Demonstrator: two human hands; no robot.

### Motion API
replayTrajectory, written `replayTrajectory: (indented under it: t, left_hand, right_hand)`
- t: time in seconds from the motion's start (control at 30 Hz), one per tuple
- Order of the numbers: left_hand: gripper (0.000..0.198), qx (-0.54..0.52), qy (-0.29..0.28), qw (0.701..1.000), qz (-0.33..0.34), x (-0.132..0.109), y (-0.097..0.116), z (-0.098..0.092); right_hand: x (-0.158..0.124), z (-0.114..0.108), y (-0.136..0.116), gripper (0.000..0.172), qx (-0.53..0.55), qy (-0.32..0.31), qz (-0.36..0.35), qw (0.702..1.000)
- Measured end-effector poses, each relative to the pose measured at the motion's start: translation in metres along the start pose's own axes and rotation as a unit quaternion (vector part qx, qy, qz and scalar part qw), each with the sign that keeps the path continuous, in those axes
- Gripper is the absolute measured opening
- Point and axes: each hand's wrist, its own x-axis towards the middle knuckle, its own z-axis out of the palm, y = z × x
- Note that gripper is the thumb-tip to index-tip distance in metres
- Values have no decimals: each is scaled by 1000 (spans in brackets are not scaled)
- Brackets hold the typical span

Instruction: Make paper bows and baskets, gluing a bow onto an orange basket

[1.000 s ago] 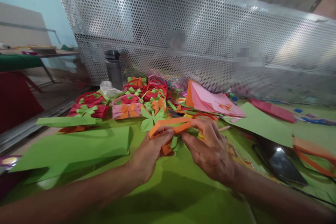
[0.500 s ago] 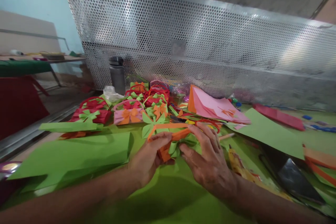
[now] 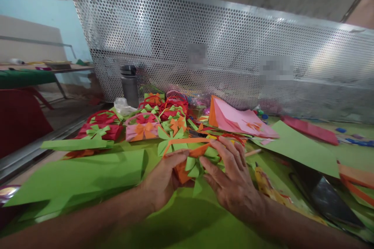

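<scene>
Between my two hands is a small orange paper bag (image 3: 181,174) with a thin orange strip handle (image 3: 189,140) arching over it. A green paper bow (image 3: 193,167) sits on its near side. My left hand (image 3: 163,181) grips the bag's left end, thumb along the top and the other fingers behind and below. With thumb and fingertips, my right hand (image 3: 235,181) holds the right side by the bow and the top edge; that end is mostly hidden. Just behind stands a green paper flower shape (image 3: 165,140).
Finished pink (image 3: 140,132) and red paper bags (image 3: 117,130) stand at the back left, by a grey bottle (image 3: 130,89). Green sheets (image 3: 96,175) lie left. To the right are a yellow glue tube (image 3: 264,183), a dark phone (image 3: 327,194) and folded pink paper (image 3: 233,116). Behind rises a perforated metal panel (image 3: 175,27).
The bow now shows more fully as the bag has tilted slightly, and a green paper point shows below it. Both hands keep nearly the same place.
</scene>
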Motion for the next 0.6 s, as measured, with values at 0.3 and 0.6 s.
replayTrajectory:
  t: [0.3, 0.6]
  left_hand:
    - [12, -5, -19, 1000, -14, 4, -2, -3]
    - [14, -2, -19, 1000, -15, 3, 3, 1]
  right_hand:
    - [-2, 2, 1, 24, 4, -19, -1, 1000]
    - [-1, 2, 0, 20, 12, -23, -2, 1000]
